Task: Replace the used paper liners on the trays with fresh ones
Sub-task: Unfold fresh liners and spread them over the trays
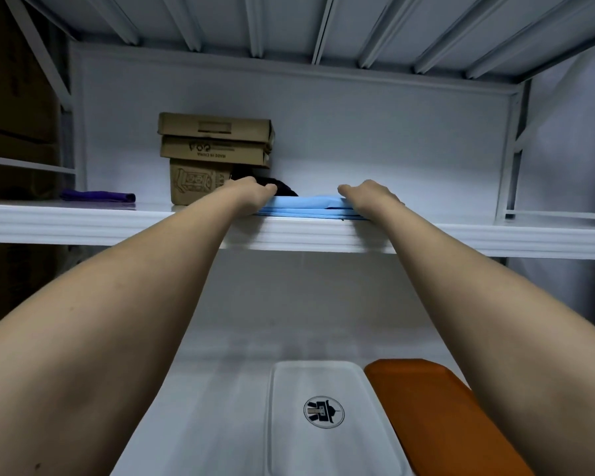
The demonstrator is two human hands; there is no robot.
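Observation:
A flat stack of light blue paper liners [306, 207] lies at the front edge of the upper white shelf [117, 225]. My left hand [251, 195] grips the stack's left end, fingers curled over its top. My right hand [368, 197] grips the right end the same way. Both arms reach up from below. On the lower surface sit a white tray [327, 383] with a round dark logo and, touching its right side, an orange tray [426, 400]. My right forearm hides part of the orange tray.
Three brown cardboard boxes [217, 146] are piled at the back left of the upper shelf, with a dark object [282, 187] beside them. A folded purple cloth [98, 195] lies further left. Another shelf's ribbed underside [289, 25] hangs overhead. Metal uprights [516, 149] stand at right.

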